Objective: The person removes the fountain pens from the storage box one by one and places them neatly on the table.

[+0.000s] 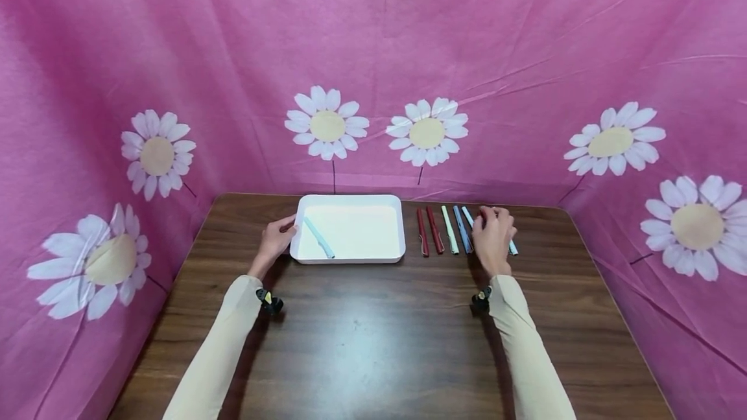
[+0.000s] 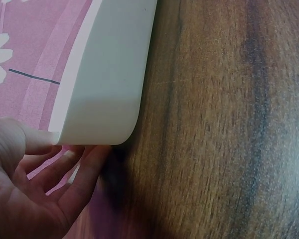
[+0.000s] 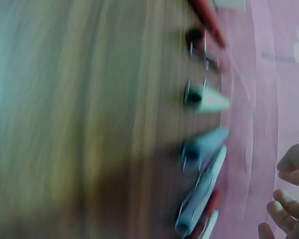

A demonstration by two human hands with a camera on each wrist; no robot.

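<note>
A white tray lies on the table, with a light blue pen slanted inside it. My left hand holds the tray's left edge; in the left wrist view the thumb rests on the rim and the other fingers reach beneath it. Right of the tray lies a row of pens: two dark red ones, a light green pen and a blue pen. Over the row's right end is my right hand, partly covering more pens, including a light blue pen. Its fingers hold nothing visible in the blurred right wrist view.
The brown wooden table extends toward the person. A pink cloth with white daisies hangs behind it and along both sides. Small black wrist cameras sit at both sleeves.
</note>
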